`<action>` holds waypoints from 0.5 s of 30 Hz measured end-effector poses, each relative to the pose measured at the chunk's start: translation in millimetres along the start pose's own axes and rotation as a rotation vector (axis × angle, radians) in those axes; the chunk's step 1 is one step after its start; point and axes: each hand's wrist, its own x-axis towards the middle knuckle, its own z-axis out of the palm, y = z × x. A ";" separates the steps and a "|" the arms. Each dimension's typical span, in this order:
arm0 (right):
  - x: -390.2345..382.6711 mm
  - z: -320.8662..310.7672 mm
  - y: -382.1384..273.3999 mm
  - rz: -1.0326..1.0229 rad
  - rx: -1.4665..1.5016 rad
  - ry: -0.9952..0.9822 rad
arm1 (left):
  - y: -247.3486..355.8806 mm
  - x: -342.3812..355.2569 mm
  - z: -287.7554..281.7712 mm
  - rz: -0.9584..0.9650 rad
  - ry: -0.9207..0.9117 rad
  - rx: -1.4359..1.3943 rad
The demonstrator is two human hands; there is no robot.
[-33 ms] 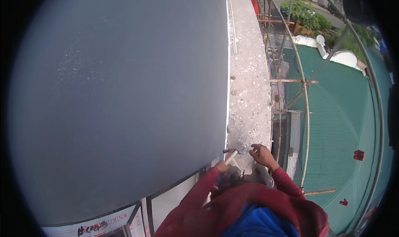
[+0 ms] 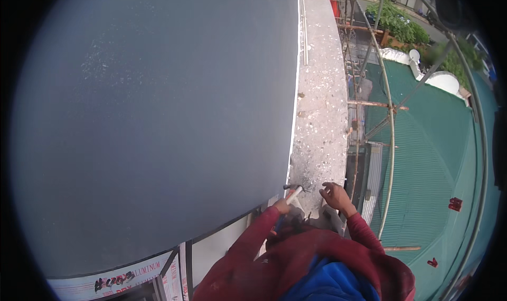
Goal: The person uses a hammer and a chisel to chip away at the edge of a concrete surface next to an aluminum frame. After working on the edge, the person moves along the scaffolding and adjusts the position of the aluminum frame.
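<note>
My left hand (image 2: 282,206) is closed around the pale handle of a hammer (image 2: 294,195). The hammer's dark head lies across the handle's far end, low over the concrete ledge (image 2: 319,95) and close to the grey wall panel (image 2: 174,116). To the right, my right hand (image 2: 337,198) hovers over the ledge near its outer edge. Its fingers are bent and parted from the thumb, and I see nothing between them. Both sleeves are dark red. Below the hands, my feet are partly hidden by my clothes.
Thin pale strips (image 2: 304,32) lie along the ledge beside the panel, amid scattered chips. Rusty scaffold poles (image 2: 388,84) stand just beyond the ledge's right edge, with a drop to a green corrugated roof (image 2: 428,158). A printed frame (image 2: 153,269) sits at lower left.
The view has shifted slightly, so the far ledge sits farther right. My left hand still grips the hammer, and my right hand keeps nearly the same pose.
</note>
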 end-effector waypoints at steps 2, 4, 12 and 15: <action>-10.8 -4.0 7.2 0.027 -0.079 -0.016 | 1.3 -2.2 -2.2 0.026 0.095 0.128; -15.6 -4.6 3.4 -0.006 -0.114 -0.046 | -3.3 2.5 -4.6 0.026 0.160 0.309; 17.1 6.4 -184.8 -0.888 0.062 0.058 | -51.9 -1.7 35.0 -0.124 0.176 0.081; -3.0 3.2 -278.4 -1.420 0.203 -0.084 | -71.9 -22.1 69.5 -0.197 0.208 -0.074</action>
